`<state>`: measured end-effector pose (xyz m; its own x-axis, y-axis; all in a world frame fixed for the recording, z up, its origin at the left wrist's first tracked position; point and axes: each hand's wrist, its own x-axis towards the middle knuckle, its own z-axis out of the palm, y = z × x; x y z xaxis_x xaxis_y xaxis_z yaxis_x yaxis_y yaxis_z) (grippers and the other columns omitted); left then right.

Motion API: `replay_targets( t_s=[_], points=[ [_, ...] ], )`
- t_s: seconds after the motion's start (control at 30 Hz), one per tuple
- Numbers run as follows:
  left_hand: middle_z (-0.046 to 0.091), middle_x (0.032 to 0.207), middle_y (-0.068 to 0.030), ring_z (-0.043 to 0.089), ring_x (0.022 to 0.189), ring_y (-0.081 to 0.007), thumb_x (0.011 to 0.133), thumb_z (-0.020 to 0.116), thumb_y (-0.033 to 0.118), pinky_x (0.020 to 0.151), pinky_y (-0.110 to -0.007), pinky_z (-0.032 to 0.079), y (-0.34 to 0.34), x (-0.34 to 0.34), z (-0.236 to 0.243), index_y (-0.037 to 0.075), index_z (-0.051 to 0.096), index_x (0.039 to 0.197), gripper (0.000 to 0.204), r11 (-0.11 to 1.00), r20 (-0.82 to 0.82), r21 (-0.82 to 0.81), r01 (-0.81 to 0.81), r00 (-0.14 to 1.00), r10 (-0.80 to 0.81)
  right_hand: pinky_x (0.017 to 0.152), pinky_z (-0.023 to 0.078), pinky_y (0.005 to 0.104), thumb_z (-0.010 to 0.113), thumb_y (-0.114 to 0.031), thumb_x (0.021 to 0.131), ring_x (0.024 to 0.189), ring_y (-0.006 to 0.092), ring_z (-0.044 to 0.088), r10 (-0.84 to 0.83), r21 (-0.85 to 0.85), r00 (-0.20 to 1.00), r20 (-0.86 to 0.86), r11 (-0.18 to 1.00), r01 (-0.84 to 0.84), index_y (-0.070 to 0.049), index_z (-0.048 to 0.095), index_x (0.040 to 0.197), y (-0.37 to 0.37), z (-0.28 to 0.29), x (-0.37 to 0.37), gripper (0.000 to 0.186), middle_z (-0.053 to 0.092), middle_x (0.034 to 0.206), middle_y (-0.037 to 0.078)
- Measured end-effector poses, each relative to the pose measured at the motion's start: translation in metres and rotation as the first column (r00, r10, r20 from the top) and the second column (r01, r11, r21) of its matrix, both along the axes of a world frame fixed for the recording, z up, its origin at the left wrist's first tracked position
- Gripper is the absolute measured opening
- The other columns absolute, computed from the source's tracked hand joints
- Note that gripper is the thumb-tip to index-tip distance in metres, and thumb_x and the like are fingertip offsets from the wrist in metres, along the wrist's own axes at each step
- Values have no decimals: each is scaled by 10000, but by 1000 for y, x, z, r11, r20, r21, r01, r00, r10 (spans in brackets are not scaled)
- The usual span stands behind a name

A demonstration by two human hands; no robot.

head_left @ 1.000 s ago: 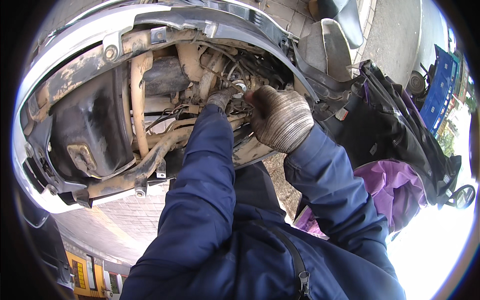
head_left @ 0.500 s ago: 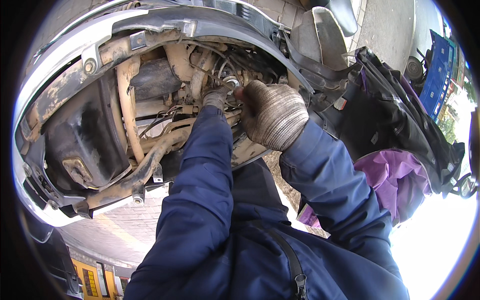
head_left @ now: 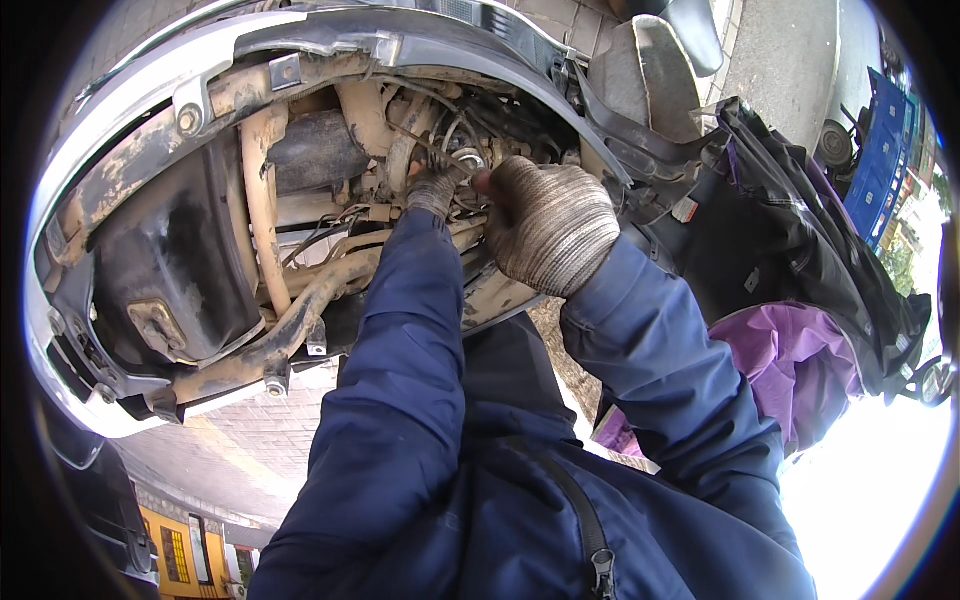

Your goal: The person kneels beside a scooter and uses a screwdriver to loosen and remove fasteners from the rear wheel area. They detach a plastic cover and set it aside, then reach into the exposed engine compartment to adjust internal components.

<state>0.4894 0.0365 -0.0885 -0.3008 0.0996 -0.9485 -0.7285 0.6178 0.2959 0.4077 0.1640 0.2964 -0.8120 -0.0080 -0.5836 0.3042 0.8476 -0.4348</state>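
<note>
My left hand (head_left: 432,192), in a grey knitted glove, reaches into the opened body of a scooter, among its cables and hoses. Its fingers are partly hidden there, close to a round shiny metal part (head_left: 468,160). To the right of that part, my right hand (head_left: 555,225) is closed in a fist, wearing a grey-brown glove. Whatever its fingers hold is hidden from view. A thin dark cable or rod (head_left: 415,140) runs between the two hands. Mud-stained frame tubes (head_left: 265,210) and a black tank-like box (head_left: 180,255) lie left of my left hand.
Curved body panels (head_left: 480,50) rim the opening. Black cloth with a purple lining (head_left: 785,345) hangs at the right, by my right forearm. Beyond the scooter stand a grey curved panel (head_left: 650,80) and a blue vehicle (head_left: 880,160). Brick paving (head_left: 240,460) shows at the lower left.
The whole view has shifted slightly. My left fingers have moved a little beside the round metal part; my right fist stays in nearly the same place.
</note>
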Motion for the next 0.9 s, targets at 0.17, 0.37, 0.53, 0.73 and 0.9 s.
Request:
replay_targets(
  t_s=[0.17, 0.37, 0.53, 0.73, 0.9],
  points=[
    [537, 1426, -172, 548, 1274, -268, 708, 852, 390, 1022, -400, 496, -6, -6, -10, 45, 402, 1505, 978, 995, -27, 78, -54, 998, 56, 673, 586, 431, 687, -81, 790, 747, 353, 718, -15, -7, 999, -41, 1000, 15, -37, 707, 997, 1, -3, 1, 213, 721, 805, 166],
    [543, 1418, -166, 552, 1264, -268, 697, 870, 360, 1014, -398, 504, -11, -9, -11, 41, 397, 1505, 989, 991, -42, 102, -86, 995, 91, 662, 589, 420, 681, -69, 804, 751, 343, 723, 15, -4, 1000, -21, 1000, -15, -35, 704, 992, 2, -2, 0, 193, 727, 818, 163],
    [548, 1412, -161, 556, 1256, -268, 688, 885, 336, 1008, -397, 510, -11, -7, -12, 38, 392, 1505, 999, 989, -49, 113, -99, 993, 105, 671, 592, 421, 685, -62, 798, 756, 348, 722, -10, -46, 1000, -21, 999, 9, -27, 700, 995, 3, -2, -1, 201, 734, 853, 171],
    [555, 1404, -155, 560, 1246, -268, 678, 903, 307, 1000, -395, 518, -10, -4, -16, 35, 387, 1505, 1012, 984, -65, 130, -121, 989, 130, 709, 595, 420, 687, -54, 793, 796, 355, 724, 1, -36, 1000, -10, 999, -2, -19, 696, 992, 5, -3, 0, 202, 737, 873, 174],
    [560, 1397, -149, 563, 1238, -268, 669, 918, 282, 994, -394, 524, -5, -5, -19, 32, 383, 1505, 1024, 981, -79, 145, -132, 986, 145, 712, 595, 418, 685, -55, 793, 801, 350, 727, -16, -46, 1000, 0, 999, 16, -17, 695, 998, 4, -2, 2, 208, 741, 893, 171]
  ],
)
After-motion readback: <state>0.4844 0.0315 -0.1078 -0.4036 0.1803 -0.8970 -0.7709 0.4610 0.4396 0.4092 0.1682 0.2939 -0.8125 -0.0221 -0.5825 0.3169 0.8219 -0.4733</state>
